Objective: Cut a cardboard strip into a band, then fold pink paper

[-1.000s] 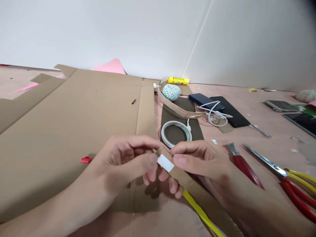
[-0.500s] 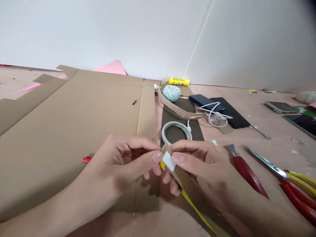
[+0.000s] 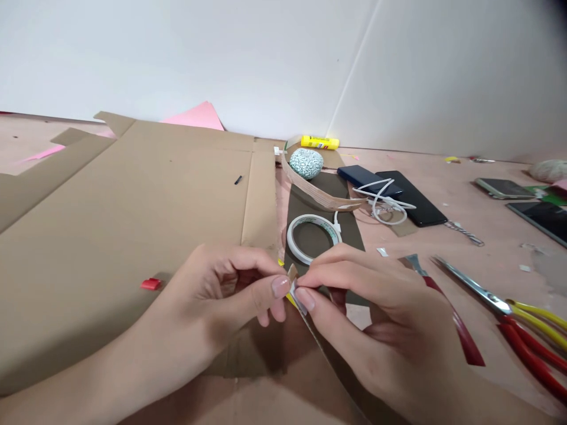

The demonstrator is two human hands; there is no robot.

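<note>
Your left grip (image 3: 233,295) pinches the cardboard strip (image 3: 326,352), your right grip (image 3: 376,313) its white tape (image 3: 300,300); the strip slants toward 5 o'clock, nearer your right.

The held strip (image 3: 292,272) is matt cardboard, like the sheet (image 3: 177,206) toward the table's (image 3: 478,215) left edge. Near the right edge, scissors (image 3: 500,304) have shiny metal blades (image 3: 469,284).

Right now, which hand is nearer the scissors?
Right. The right hand is left of the scissors; the left hand is farther left, beyond the right hand.
</note>
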